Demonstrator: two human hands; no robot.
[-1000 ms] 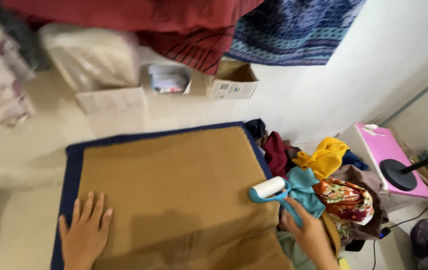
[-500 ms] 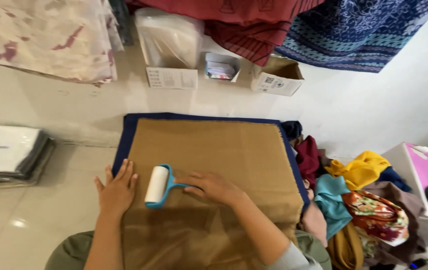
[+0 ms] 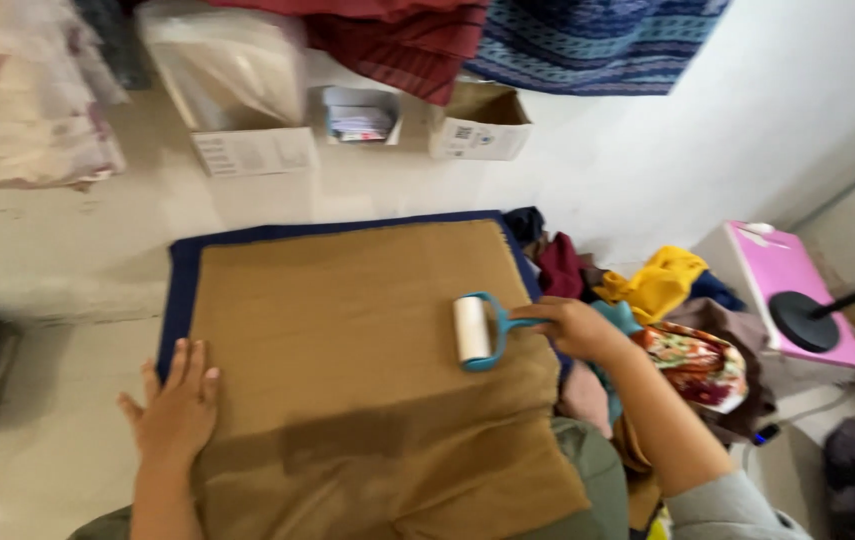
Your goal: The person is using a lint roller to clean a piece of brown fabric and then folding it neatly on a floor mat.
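View: single head-worn camera, no second view to overlap with. Position: above the floor, at the head of a person seated or kneeling at the near edge of a brown cloth [image 3: 347,340]. Direction: steeply downward and forward, toward the far white wall [image 3: 647,170]. Distance: close; both forearms enter from the bottom edge, left hand [image 3: 175,415] lower left, right hand [image 3: 572,328] right of centre. Coverage: the cloth fills the middle; cardboard boxes [image 3: 477,125] and hanging fabrics run along the top; a heap of coloured clothes [image 3: 667,300] lies at right. Framing: slightly tilted, edges softly blurred.
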